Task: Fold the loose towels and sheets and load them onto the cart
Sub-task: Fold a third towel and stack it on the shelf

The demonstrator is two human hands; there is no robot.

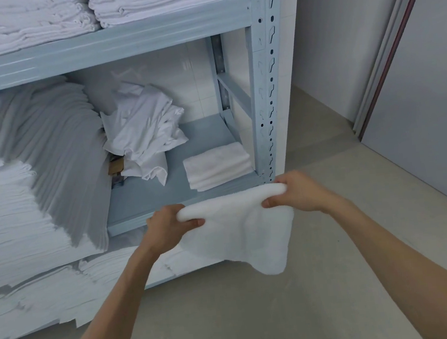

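Observation:
A white towel (239, 230) hangs folded over in front of the middle shelf's front edge. My left hand (167, 224) grips its left top corner and my right hand (298, 192) grips its right top corner, holding the fold stretched between them. On the grey-blue shelf (164, 194) behind lies a small stack of folded white towels (216, 166) at the right. A crumpled heap of loose white sheets (145, 133) sits further back in the middle.
Tall stacks of folded white linen (27, 188) fill the shelf's left side, and more (93, 15) lie on the shelf above. The rack's metal upright (266, 83) stands just beyond my right hand. Bare floor (258, 316) lies below; a grey door (422, 95) is at right.

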